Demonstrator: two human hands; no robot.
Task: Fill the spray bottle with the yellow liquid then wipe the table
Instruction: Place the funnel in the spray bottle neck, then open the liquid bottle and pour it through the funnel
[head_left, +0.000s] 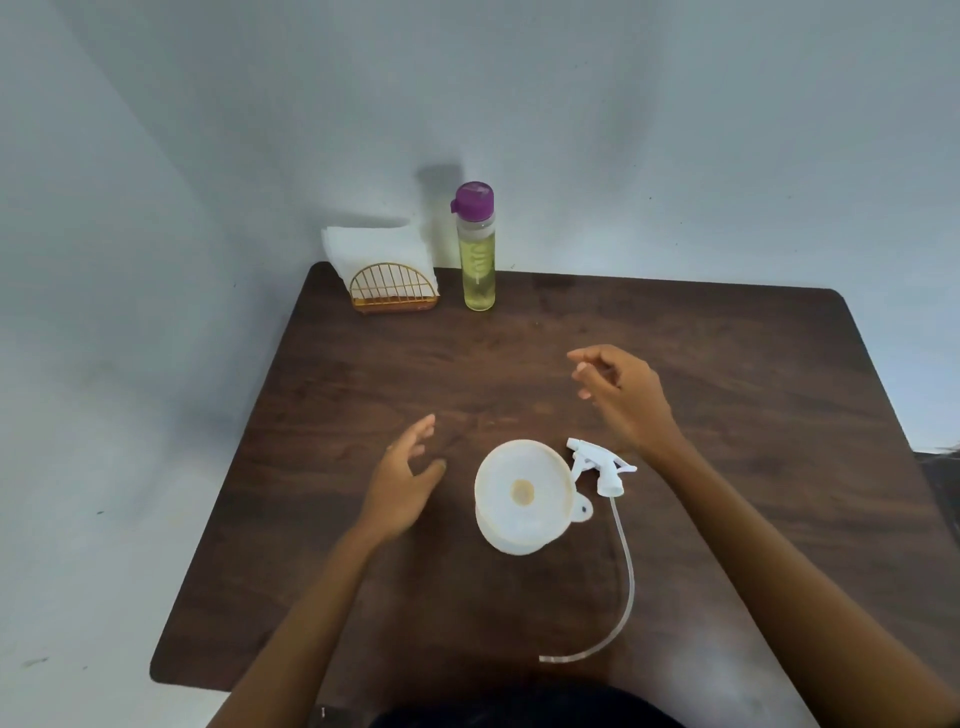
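Observation:
A white funnel (523, 493) sits in the mouth of the spray bottle (511, 540), which shows only as a white rim below it, near the middle of the dark wooden table (727, 364). The white spray head (597, 465) with its long clear tube (626, 577) lies on the table right of the funnel. A tall clear bottle of yellow liquid (477, 260) with a purple cap stands at the back. My left hand (408, 478) hovers left of the funnel, fingers relaxed, holding nothing. My right hand (621, 397) hangs above the table behind the spray head, fingers loosely curled and empty.
A gold wire holder with white paper napkins (382, 270) stands at the table's back left corner, beside the yellow-liquid bottle. Pale walls close in behind and to the left. The table's left and near edges drop to a light floor.

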